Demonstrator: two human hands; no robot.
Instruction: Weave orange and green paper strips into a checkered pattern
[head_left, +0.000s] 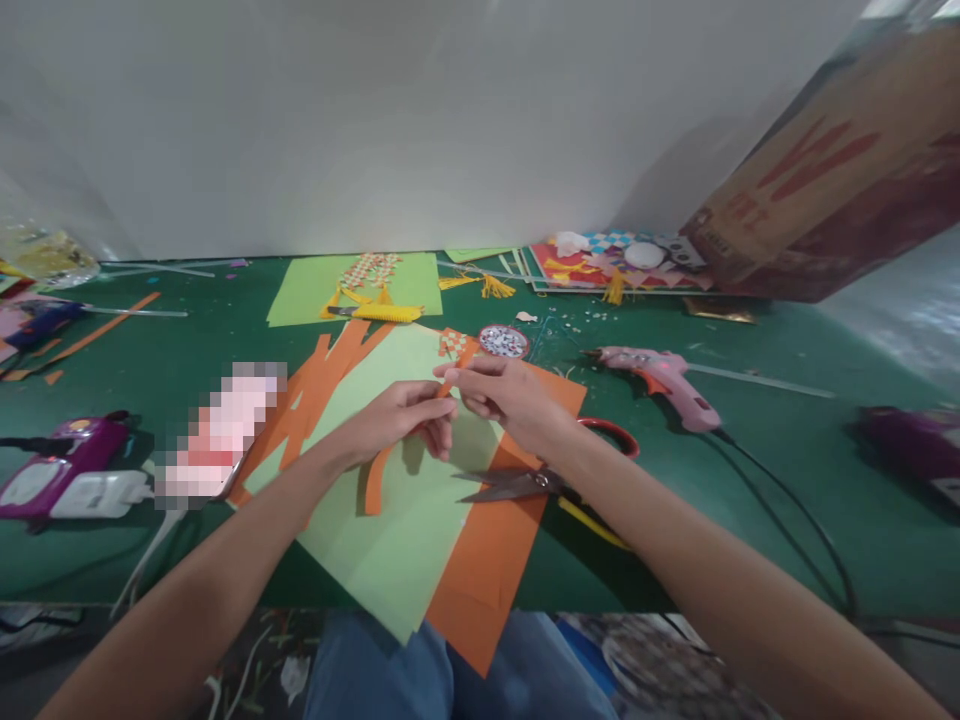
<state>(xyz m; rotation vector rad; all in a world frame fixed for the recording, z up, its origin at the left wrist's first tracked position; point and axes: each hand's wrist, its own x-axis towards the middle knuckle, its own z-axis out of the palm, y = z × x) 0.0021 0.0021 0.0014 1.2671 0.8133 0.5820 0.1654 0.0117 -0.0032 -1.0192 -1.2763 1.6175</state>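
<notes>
Between my two hands runs an orange paper strip (374,487), its lower end curling down over the light green paper (375,560). My left hand (416,415) pinches the strip with thumb and fingers. Close against it, my right hand (495,390) is closed on the strip's upper part, which sticks up past the fingertips. Scissors (510,486) with a red and yellow handle lie with blades apart under my right forearm, partly hidden by it. Beneath them is a larger orange sheet (487,560). More cut orange strips (330,385) lie left of my hands.
A pink glue gun (664,380) with its cord lies on the right. A yellow utility knife (379,313) and a round dish of small bits (504,341) are behind my hands. On the left are a phone (225,430) and a purple power strip (71,470). A paper bag (840,170) stands back right.
</notes>
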